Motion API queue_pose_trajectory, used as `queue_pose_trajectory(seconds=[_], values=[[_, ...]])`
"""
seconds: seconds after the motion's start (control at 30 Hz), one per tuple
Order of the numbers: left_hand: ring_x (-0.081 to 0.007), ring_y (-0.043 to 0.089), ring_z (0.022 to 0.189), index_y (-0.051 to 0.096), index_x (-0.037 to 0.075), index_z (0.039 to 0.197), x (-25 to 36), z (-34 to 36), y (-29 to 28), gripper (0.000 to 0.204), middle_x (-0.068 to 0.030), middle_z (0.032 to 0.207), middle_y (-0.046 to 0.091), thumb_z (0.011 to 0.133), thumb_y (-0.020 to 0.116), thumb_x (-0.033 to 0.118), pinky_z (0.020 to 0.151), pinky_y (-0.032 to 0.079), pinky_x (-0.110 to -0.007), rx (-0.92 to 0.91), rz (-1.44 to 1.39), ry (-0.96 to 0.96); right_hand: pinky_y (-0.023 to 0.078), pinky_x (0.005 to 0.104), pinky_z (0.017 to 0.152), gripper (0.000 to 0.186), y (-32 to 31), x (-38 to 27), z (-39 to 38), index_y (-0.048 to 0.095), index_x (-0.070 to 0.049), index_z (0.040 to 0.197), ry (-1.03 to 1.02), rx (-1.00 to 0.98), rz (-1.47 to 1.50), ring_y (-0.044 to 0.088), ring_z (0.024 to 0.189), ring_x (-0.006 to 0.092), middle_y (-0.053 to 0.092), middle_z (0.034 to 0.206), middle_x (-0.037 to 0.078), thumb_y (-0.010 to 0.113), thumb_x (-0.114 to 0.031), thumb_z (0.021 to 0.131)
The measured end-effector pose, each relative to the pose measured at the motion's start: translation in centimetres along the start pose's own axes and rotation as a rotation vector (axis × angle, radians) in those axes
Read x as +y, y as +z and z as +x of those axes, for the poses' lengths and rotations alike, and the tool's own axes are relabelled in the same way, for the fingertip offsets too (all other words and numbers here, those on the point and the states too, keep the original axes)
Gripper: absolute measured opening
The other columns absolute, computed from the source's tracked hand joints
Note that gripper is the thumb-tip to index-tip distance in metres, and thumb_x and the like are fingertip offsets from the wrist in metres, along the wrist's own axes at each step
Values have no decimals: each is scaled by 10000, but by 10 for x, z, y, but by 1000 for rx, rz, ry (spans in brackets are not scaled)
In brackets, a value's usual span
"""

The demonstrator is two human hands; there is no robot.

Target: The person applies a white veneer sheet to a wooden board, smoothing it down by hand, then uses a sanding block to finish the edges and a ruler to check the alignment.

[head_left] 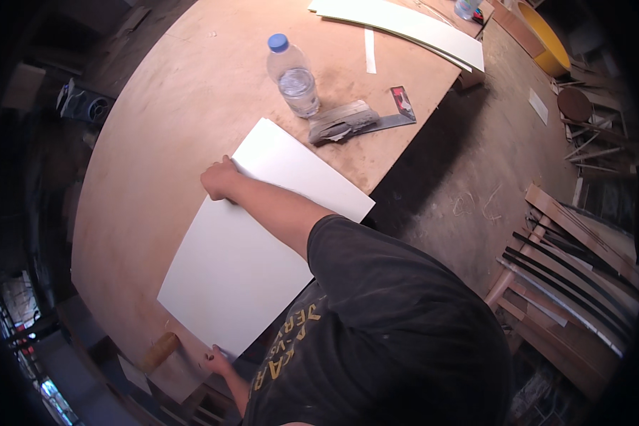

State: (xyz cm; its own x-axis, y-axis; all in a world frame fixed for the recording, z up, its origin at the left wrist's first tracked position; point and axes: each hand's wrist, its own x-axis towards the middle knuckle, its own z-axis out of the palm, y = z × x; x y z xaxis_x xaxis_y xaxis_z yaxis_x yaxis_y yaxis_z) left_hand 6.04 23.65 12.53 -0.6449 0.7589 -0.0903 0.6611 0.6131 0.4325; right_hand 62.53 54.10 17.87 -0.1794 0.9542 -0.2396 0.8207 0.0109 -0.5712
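Observation:
A large white panel [255,241] lies flat on a round-edged plywood table [156,142]. My right hand [220,179] reaches across the panel and curls over its far long edge. My left hand [216,361] grips the panel's near corner at the table's edge, with its arm mostly hidden under my dark shirt. A brown wooden handle [160,351] lies on the table just left of my left hand.
A clear water bottle with a blue cap [293,74] stands beyond the panel, beside a dusty scraper [348,121] and a red-and-black card [402,101]. More white panels [405,25] lie at the table's far end. Stacked wooden slats [575,255] and a yellow tub [543,35] stand on the floor at the right.

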Motion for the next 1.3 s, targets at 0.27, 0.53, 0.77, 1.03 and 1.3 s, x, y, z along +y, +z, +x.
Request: queue_pose_trajectory(seconds=[0.27,0.53,0.77,1.03,1.3], values=[[-415,628,1160,570,-123,1355,8,-24,2,754,-281,1255,650,818,829,339,1034,479,-468,125,207,16,316,590,1152,302,-10,0,-4,759,-97,1130,17,-126,-65,621,1268,299,731,1234,132,631,-97,856],[-413,636,1171,587,-122,1336,1,-18,7,721,-298,1252,659,813,824,314,1044,479,-461,147,126,-26,387,598,1100,212,13,1,20,762,-53,969,13,-21,-61,670,1170,366,743,1130,202,659,-88,787],[-361,648,1186,585,48,1404,-3,0,35,731,-183,1242,690,791,819,370,1035,491,-491,112,134,-75,503,501,1021,370,20,21,41,769,-115,1108,54,-97,-194,689,1160,339,753,1168,161,733,-212,753],[-371,682,1142,686,3,1257,78,131,46,508,-207,1191,729,846,784,286,993,526,-444,80,-214,44,493,466,1022,406,10,-7,37,772,-102,1116,29,-131,-194,707,1115,304,770,1129,120,768,-276,749],[-279,752,1013,776,18,1114,133,159,49,319,-172,1062,779,843,782,186,917,579,-385,17,-458,17,561,402,930,345,-1,22,35,782,-45,1074,56,-172,-48,737,1015,307,776,1059,158,793,-222,777]])
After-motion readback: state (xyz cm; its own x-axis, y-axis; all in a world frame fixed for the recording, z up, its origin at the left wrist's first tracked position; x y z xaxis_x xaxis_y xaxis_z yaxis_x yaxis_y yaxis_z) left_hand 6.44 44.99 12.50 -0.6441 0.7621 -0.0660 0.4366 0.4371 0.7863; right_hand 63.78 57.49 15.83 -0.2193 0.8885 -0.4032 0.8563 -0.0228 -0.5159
